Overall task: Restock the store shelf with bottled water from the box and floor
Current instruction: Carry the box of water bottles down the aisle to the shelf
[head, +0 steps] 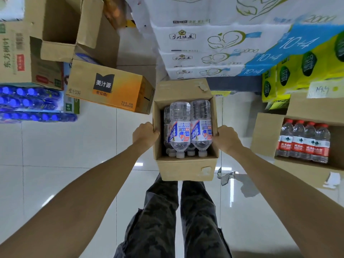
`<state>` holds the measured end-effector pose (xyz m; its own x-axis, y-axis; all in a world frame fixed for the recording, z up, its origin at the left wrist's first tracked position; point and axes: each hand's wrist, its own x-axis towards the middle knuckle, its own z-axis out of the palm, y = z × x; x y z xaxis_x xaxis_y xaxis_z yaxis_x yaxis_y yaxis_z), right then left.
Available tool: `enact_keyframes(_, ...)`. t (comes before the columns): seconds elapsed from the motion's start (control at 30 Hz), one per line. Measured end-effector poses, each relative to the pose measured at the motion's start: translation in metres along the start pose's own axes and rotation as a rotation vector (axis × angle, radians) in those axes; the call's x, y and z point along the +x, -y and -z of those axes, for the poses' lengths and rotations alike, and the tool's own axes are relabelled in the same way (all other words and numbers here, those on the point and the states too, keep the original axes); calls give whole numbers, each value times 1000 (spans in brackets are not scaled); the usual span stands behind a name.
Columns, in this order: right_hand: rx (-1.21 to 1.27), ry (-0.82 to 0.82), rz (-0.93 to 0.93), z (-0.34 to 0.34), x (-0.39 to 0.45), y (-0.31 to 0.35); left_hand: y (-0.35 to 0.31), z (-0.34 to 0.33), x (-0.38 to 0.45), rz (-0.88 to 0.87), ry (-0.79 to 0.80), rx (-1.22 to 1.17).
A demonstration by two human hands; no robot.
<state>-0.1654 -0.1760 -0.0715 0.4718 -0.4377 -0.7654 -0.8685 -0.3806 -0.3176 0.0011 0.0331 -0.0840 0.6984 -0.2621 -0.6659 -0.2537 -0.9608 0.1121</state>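
The glossy pale tiled floor (pixel 74 155) carries goods on every side. Along its far edge stands a stack of white printed paper-goods packs (pixel 204 43), with yellow packs (pixel 316 67) at the far right corner. At the far left corner sit open brown cardboard cartons (pixel 55 34), an orange juice carton (pixel 109 88) and shrink-wrapped packs of blue-capped bottles (pixel 31 101). At the right edge an open carton (pixel 264 135) holds red-labelled, red-capped water bottles (pixel 303 140). In the middle, above the person's dark patterned trousers (pixel 176 211), is a small open brown cardboard box (pixel 186 170). The left hand (pixel 146 135) grips its left wall and the right hand (pixel 226 137) grips its right wall, fingers curled over the rims. Inside lie clear plastic water bottles with blue-and-white labels (pixel 189 127), white caps toward the person.
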Motion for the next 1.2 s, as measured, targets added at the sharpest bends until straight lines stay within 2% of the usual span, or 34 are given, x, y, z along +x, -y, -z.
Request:
enact_keyframes(0.37, -107, 97, 50, 14, -80, 14, 32, 5, -101, 144, 29, -116)
enact_keyframes(0.67, -302, 148, 224, -2, -133, 47, 86, -16, -179, 302, -33, -241)
enact_keyframes(1.2, -522, 368, 442, -114, -211, 168, 239, -51, -293, 586, -109, -492)
